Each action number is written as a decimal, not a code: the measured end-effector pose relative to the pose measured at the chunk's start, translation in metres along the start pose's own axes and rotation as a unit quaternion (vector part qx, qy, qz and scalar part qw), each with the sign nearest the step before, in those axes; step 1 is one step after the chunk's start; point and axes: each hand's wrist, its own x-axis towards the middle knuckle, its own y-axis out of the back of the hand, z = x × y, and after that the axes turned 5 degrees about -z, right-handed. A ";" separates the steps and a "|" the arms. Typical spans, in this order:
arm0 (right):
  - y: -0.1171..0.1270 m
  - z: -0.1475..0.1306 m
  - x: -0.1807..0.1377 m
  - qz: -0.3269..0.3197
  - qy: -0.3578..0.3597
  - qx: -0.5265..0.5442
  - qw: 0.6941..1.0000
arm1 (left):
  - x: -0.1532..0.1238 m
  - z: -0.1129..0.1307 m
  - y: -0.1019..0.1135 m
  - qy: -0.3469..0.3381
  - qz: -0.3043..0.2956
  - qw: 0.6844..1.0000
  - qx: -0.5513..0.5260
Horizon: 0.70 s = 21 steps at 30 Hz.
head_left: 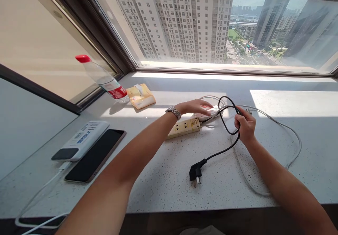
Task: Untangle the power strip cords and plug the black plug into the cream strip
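A yellowed power strip (184,128) lies on the speckled window ledge (169,189). Its black cable (224,113) forms a loop, and my right hand (245,125) is closed around that loop. The cable runs down to a black plug (195,173) lying on the ledge. My left hand (194,106), with a metal watch on the wrist, lies flat with fingers stretched over a white power strip (208,113) just behind the yellowed one. A white cable (292,136) curves around to the right.
A plastic water bottle with a red cap (105,80) leans against the window frame at the left, next to a yellow packet (141,96). A dark phone (96,155) and a white power bank (81,140) lie at the near left, with white charging leads (39,196).
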 end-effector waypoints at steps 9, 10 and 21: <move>0.002 -0.003 -0.007 -0.055 0.034 0.013 0.998 | -0.027 0.019 -0.060 0.105 0.117 0.950 0.271; 0.002 -0.003 -0.006 -0.058 0.035 0.025 0.997 | -0.029 0.017 -0.058 0.099 0.116 0.951 0.271; 0.008 0.004 0.004 -0.051 0.020 0.065 0.996 | -0.029 0.000 -0.016 0.085 0.060 0.976 0.194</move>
